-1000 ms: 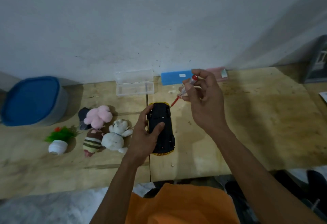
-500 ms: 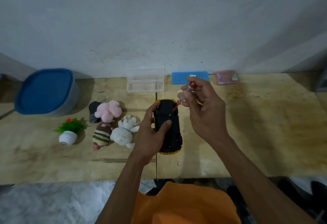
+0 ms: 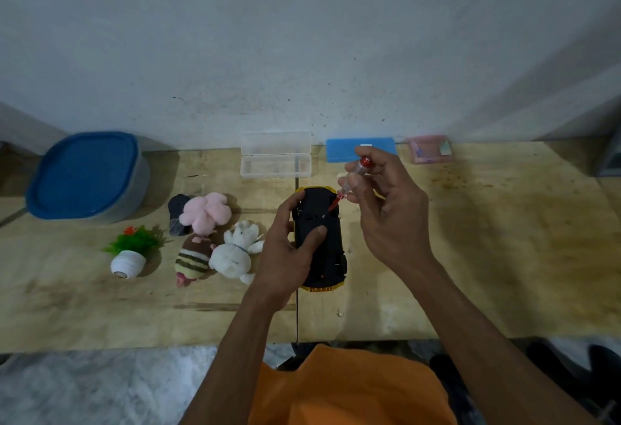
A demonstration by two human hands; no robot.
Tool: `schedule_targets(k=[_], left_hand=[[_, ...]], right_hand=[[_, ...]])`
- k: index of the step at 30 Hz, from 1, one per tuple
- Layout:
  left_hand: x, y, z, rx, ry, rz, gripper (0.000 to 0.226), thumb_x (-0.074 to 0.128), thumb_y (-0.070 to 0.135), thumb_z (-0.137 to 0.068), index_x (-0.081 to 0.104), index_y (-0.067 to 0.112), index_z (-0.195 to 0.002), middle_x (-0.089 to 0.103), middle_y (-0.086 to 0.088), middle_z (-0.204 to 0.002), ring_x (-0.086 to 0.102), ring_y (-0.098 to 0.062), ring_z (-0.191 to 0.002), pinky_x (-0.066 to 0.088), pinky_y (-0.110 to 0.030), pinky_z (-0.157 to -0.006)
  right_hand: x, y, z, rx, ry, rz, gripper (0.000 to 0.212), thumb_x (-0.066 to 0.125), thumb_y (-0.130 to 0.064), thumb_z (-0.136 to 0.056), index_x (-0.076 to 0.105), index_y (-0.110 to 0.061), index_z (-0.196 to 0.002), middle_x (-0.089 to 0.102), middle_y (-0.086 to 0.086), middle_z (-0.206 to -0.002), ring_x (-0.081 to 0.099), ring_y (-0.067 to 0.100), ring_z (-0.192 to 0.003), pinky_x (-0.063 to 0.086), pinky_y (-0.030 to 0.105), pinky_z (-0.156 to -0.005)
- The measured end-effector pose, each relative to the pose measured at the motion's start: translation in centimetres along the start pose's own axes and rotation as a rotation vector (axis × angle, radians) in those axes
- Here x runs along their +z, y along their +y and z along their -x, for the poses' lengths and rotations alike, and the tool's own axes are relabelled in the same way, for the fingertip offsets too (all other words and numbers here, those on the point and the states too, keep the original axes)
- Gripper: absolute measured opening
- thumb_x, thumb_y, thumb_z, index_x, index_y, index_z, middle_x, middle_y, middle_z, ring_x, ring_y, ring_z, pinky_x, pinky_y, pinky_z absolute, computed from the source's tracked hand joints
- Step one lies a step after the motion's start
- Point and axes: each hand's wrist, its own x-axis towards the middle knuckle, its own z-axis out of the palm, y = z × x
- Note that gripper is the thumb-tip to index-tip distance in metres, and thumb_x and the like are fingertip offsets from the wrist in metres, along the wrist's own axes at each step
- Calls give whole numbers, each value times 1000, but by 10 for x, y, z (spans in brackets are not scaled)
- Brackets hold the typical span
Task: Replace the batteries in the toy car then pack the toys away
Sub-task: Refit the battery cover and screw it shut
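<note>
Head view: the car (image 3: 319, 240) lies belly-up on the worktop (image 3: 470, 240), in front of me. My left hand (image 3: 285, 256) clamps its side, thumb pressed on the black underside. My right hand (image 3: 386, 209) pinches a small screwdriver (image 3: 349, 186), tip down on the chassis. The car looks like light, hard plastic, slick enough to spin, so I judge gripping across the body safest. Small screws may strip.
</note>
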Motion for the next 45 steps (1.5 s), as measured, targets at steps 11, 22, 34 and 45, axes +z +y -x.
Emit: schedule_targets(k=[11,22,34,45], left_hand=[[-2,1,1,3,1,-14,58,65,9,-95,43,39,-140,55,-2,-130,64,-12,-107,63,-35,-72],[0,-2,1,-6,-19,-32,59,67,12,-94,44,40,-140,57,-5,-127,68,-10,-102,63,-46,-77],[3,-2,5,14,-3,-56,59,67,12,-94,44,41,-140,55,-2,-133,63,-11,-111,63,-41,-78],[4,-1,10,35,-3,-42,58,67,11,-94,44,37,-140,57,0,-127,65,-4,-104,63,-37,-76]], right_hand=[[1,4,1,-37,-17,3,31,59,-15,-100,55,-16,-131,70,-3,-110,72,12,-99,62,43,-80],[-7,-4,-4,-361,-166,170,36,62,-2,-97,59,-7,-132,68,7,-116,68,12,-104,54,13,-84],[-7,-5,-11,-358,-119,151,34,71,-6,-92,66,-6,-125,72,8,-103,72,16,-86,62,30,-74],[-10,-3,-10,-369,-142,167,36,68,-9,-94,63,-6,-130,70,8,-107,71,17,-90,62,31,-75]])
